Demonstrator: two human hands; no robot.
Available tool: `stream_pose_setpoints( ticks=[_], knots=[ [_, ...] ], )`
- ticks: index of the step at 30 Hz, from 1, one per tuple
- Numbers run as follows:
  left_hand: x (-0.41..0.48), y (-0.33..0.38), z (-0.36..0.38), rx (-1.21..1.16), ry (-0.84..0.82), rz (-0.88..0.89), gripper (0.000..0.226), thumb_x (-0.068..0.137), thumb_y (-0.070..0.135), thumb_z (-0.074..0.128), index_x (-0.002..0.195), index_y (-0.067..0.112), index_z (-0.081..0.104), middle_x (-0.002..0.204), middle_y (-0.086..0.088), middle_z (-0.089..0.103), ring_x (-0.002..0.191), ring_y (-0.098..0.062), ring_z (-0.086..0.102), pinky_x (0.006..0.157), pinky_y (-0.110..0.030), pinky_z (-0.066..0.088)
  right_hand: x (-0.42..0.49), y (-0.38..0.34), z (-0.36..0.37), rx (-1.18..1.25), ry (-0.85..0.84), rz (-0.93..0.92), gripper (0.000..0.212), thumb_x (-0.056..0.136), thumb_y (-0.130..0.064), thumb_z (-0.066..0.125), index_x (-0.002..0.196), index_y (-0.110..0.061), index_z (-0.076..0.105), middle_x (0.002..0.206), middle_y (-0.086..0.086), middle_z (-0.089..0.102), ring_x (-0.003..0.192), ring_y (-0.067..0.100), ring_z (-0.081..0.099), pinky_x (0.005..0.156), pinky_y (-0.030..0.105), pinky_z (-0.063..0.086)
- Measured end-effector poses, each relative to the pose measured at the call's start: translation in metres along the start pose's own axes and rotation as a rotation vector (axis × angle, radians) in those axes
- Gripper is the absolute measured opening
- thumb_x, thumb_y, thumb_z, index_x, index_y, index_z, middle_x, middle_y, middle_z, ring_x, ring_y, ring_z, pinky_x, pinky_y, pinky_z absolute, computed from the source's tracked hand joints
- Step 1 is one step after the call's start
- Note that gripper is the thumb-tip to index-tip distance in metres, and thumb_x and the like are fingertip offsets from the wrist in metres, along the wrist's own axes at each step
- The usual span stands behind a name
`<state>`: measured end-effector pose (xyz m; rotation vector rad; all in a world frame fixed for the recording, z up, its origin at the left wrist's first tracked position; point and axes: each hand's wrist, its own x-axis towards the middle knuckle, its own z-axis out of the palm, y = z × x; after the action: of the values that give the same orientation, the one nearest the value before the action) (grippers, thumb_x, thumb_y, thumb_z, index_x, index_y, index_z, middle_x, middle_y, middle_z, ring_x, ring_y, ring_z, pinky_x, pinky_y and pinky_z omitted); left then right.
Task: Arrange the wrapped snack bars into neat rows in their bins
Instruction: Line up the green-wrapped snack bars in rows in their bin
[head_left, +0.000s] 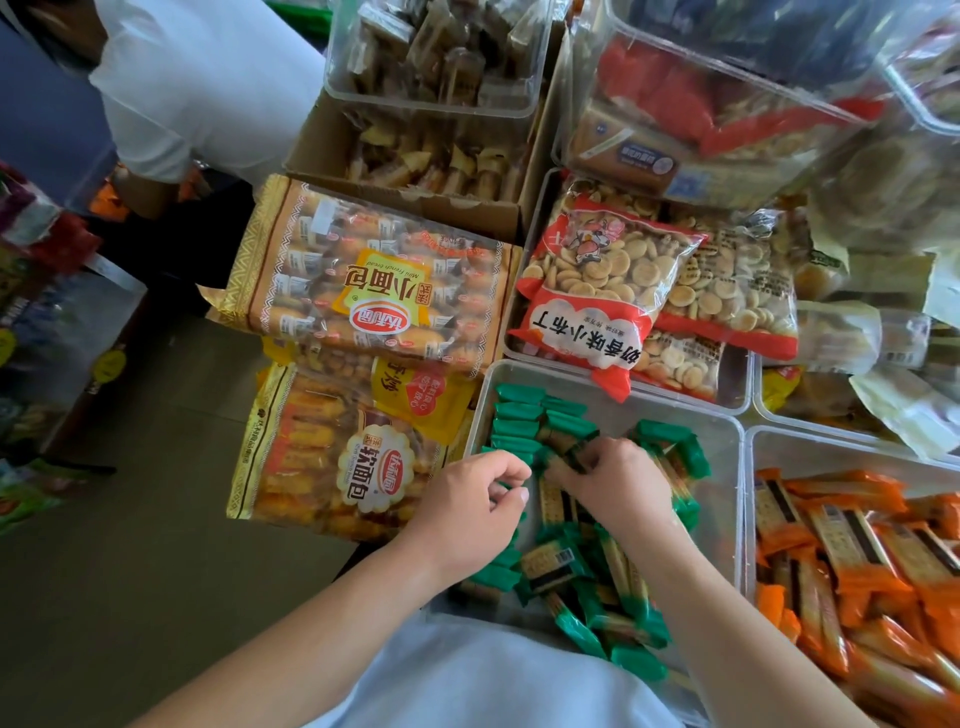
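A clear plastic bin (613, 387) in front of me holds several green-wrapped snack bars (519, 421). Some stand in a row along its left wall; others lie jumbled at the near end (613, 613). My left hand (467, 499) sits over the left row with fingers curled, pinching a green bar end. My right hand (613, 478) is in the bin's middle, its fingers gripping a green bar. To the right, a second clear bin (831, 441) holds several orange-wrapped bars (857, 540).
Large bags of small breads (374, 280) lie stacked left of the bin. A bin of round biscuit bags (613, 280) stands behind it. Further bins and a cardboard box (426, 156) of snacks fill the back. Another person in white (208, 78) stands far left.
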<state>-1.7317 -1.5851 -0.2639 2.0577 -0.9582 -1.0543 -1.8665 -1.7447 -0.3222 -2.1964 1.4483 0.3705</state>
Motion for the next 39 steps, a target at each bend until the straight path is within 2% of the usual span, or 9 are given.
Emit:
stream_pose_setpoints(
  ticks=[4, 9, 11, 17, 21, 24, 29, 34, 39],
  knots=[
    [-0.005, 0.001, 0.001, 0.030, -0.016, -0.007, 0.021, 0.100, 0.025, 0.064, 0.119, 0.026, 0.071, 0.106, 0.017, 0.069, 0.095, 0.000, 0.065, 0.087, -0.023, 0.058, -0.011, -0.004, 0.012, -0.232, 0.015, -0.122, 0.024, 0.093, -0.040, 0.061, 0.110, -0.027, 0.071, 0.111, -0.003, 0.063, 0.111, 0.024, 0.058, 0.069, 0.032, 0.048],
    [-0.011, 0.012, 0.014, 0.067, -0.120, -0.006, 0.024, 0.099, 0.026, 0.063, 0.123, 0.027, 0.067, 0.113, 0.013, 0.067, 0.102, -0.004, 0.064, 0.094, -0.032, 0.057, -0.035, -0.004, -0.025, -0.113, 0.049, -0.104, 0.028, 0.093, -0.049, 0.058, 0.103, -0.028, 0.071, 0.096, -0.004, 0.068, 0.092, 0.023, 0.066, 0.067, 0.033, 0.057],
    [-0.009, 0.021, 0.028, 0.108, -0.223, -0.019, 0.032, 0.100, 0.027, 0.062, 0.132, 0.024, 0.063, 0.127, 0.006, 0.064, 0.116, -0.013, 0.061, 0.102, -0.031, 0.052, -0.054, 0.003, -0.042, 0.005, 0.140, -0.092, 0.025, 0.093, -0.050, 0.059, 0.101, -0.030, 0.072, 0.093, -0.007, 0.066, 0.085, 0.020, 0.063, 0.064, 0.032, 0.055],
    [0.025, 0.031, 0.090, 0.204, -0.438, -0.274, 0.066, 0.104, 0.036, 0.053, 0.163, 0.018, 0.028, 0.170, -0.013, 0.017, 0.157, -0.032, 0.022, 0.124, -0.036, 0.029, -0.104, 0.040, -0.066, 0.153, 0.311, 0.015, 0.028, 0.094, -0.050, 0.064, 0.112, -0.031, 0.074, 0.091, -0.015, 0.059, 0.077, 0.013, 0.054, 0.052, 0.023, 0.038],
    [0.042, 0.023, 0.115, 0.120, -0.412, -0.489, 0.067, 0.101, 0.028, 0.051, 0.163, 0.029, 0.027, 0.166, -0.011, 0.027, 0.141, -0.036, 0.048, 0.113, -0.046, 0.047, -0.129, 0.066, -0.056, 0.316, 0.313, 0.005, 0.024, 0.092, -0.049, 0.066, 0.100, -0.029, 0.075, 0.085, -0.015, 0.063, 0.074, 0.005, 0.059, 0.054, 0.022, 0.045],
    [0.044, 0.016, 0.119, 0.118, -0.400, -0.480, 0.067, 0.100, 0.029, 0.050, 0.163, 0.032, 0.027, 0.163, -0.008, 0.034, 0.124, -0.030, 0.061, 0.102, -0.044, 0.055, -0.142, 0.078, -0.050, 0.428, 0.330, 0.040, 0.021, 0.090, -0.046, 0.069, 0.101, -0.029, 0.076, 0.086, -0.019, 0.063, 0.076, 0.003, 0.061, 0.059, 0.026, 0.054],
    [0.045, 0.021, 0.131, 0.194, -0.359, -0.460, 0.063, 0.094, 0.041, 0.052, 0.156, 0.041, 0.040, 0.163, -0.006, 0.021, 0.137, -0.034, 0.045, 0.113, -0.047, 0.045, -0.150, 0.084, -0.039, 0.566, 0.358, 0.073, 0.022, 0.088, -0.045, 0.070, 0.106, -0.033, 0.074, 0.090, -0.022, 0.064, 0.082, 0.002, 0.063, 0.066, 0.034, 0.060],
    [0.028, 0.028, 0.127, 0.150, -0.277, -0.328, 0.045, 0.104, 0.032, 0.058, 0.147, 0.022, 0.054, 0.146, -0.003, 0.031, 0.108, -0.017, 0.047, 0.101, -0.021, 0.037, -0.150, 0.085, -0.036, 0.659, 0.361, 0.087, 0.017, 0.089, -0.042, 0.071, 0.105, -0.035, 0.072, 0.091, -0.019, 0.069, 0.086, 0.004, 0.066, 0.071, 0.038, 0.062],
    [0.012, 0.029, 0.101, 0.095, -0.155, -0.179, 0.021, 0.096, 0.018, 0.070, 0.116, 0.023, 0.073, 0.126, -0.002, 0.048, 0.114, -0.020, 0.059, 0.095, -0.015, 0.037, -0.144, 0.083, -0.044, 0.641, 0.348, 0.086, 0.012, 0.091, -0.040, 0.074, 0.100, -0.033, 0.073, 0.085, -0.015, 0.070, 0.078, 0.005, 0.066, 0.066, 0.035, 0.060]
  ],
)
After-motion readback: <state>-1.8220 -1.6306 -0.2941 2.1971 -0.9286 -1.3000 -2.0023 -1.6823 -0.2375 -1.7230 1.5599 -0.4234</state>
